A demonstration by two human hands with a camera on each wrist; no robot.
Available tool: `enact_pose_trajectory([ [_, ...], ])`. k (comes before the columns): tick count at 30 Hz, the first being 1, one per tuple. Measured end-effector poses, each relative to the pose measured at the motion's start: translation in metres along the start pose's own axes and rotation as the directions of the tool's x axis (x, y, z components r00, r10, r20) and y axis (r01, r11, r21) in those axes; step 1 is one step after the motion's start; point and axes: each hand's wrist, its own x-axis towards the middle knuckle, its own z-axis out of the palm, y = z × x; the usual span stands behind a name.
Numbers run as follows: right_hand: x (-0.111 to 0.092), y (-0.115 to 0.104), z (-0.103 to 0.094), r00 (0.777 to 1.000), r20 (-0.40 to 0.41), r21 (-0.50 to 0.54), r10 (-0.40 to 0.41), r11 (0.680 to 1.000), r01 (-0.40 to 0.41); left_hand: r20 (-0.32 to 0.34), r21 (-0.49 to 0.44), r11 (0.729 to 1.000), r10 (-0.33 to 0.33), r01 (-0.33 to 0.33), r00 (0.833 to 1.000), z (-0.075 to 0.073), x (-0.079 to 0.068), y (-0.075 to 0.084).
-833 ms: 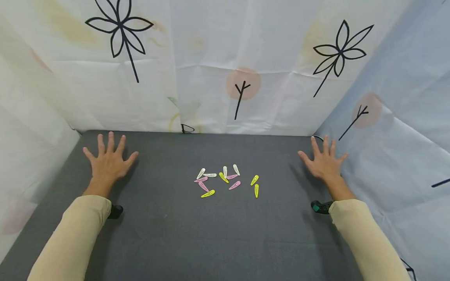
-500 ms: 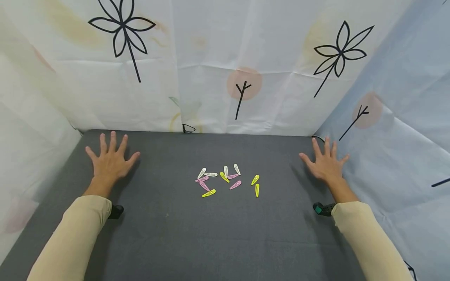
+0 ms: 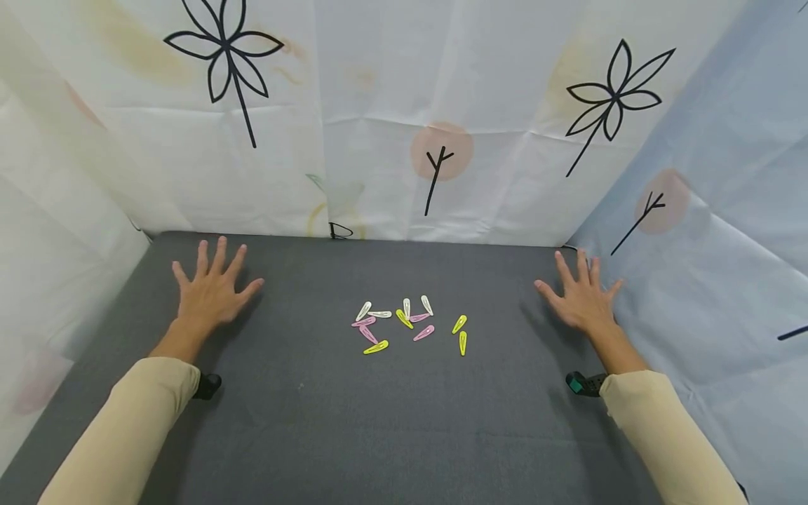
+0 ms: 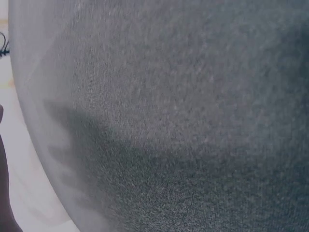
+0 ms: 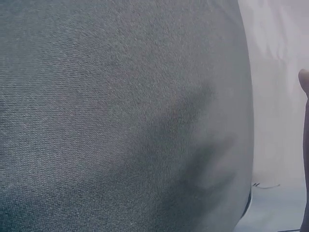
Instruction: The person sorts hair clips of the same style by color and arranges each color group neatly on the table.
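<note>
Several snap hair clips lie loosely grouped mid-table in the head view. Among them are a white hair clip [image 3: 426, 305], a pink hair clip [image 3: 423, 333] and a yellow hair clip [image 3: 463, 343]. Well to their left, my left hand [image 3: 211, 294] is held over the cloth with its fingers spread, holding nothing. My right hand [image 3: 582, 299], fingers also splayed and bare, hovers on the far right side. Both wrist views show mostly grey cloth with a hand's shadow, and just a sliver of each hand at the edge.
A grey cloth [image 3: 404, 428] covers the table. White printed curtains [image 3: 379, 84] rise along its back edge and both sides. A dark wrist device [image 3: 586, 384] shows at the right cuff, and another dark device [image 3: 207, 386] at the left.
My left hand has shifted a little to the right, toward the clips. The right hand has barely moved. The clips keep their arrangement while the whole view drifts slightly.
</note>
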Motion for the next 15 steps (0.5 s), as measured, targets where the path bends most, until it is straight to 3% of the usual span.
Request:
enact_pose_trajectory([
  [9, -0.005, -0.018, 0.0, 0.995, 0.03, -0.021, -0.1, 0.995, 0.1, -0.002, 0.011, 0.989, 0.151, -0.151, 0.989, 0.003, -0.005, 0.026],
  [15, -0.012, -0.034, 0.007, 0.981, 0.045, -0.042, -0.189, 0.981, 0.191, -0.047, 0.049, 0.945, 0.325, -0.323, 0.944, 0.008, -0.011, 0.051],
])
